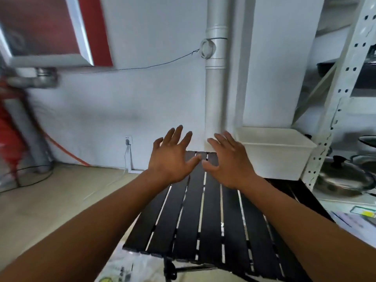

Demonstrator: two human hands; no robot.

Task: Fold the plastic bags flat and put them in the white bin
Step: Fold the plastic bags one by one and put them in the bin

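My left hand [173, 155] and my right hand [227, 161] are held out side by side above the far end of a black slatted table [203, 216], fingers spread, holding nothing. The white bin [274, 153] stands at the table's far right corner, just right of my right hand. A crumpled clear plastic bag with printing [126, 267] lies on the floor below the table's near left edge. More plastic or paper sheets [358, 222] lie at the right, beside the table.
A white drain pipe [215, 78] runs down the wall behind the table. A white metal shelf [345, 98] at the right holds a lidded pan [343, 176] and other cookware. Cables and an orange hose trail over the floor at the left.
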